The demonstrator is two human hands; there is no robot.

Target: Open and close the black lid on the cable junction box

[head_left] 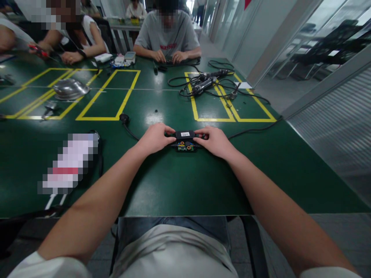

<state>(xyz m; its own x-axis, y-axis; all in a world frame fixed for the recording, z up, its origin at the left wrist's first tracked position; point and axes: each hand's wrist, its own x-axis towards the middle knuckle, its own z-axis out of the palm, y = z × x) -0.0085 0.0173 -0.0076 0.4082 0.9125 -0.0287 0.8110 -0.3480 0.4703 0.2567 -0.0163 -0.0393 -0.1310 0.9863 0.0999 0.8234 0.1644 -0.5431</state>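
Observation:
A black ribbed case cover with a white label is pinched between my left hand and my right hand, one at each end. Just below it, on the near side, a small circuit board with copper-coloured coils sits in a black casing. Whether cover and casing touch is too small to tell. A black cable with a plug runs out to the left of my left hand. Another black cable leads off to the right past my right hand.
The green table bears yellow tape rectangles. A blurred-out phone-like object lies at left, a metal bowl-shaped part beyond it. Tangled cables with dark cylindrical parts lie at right. Across the table, a person handles something dark.

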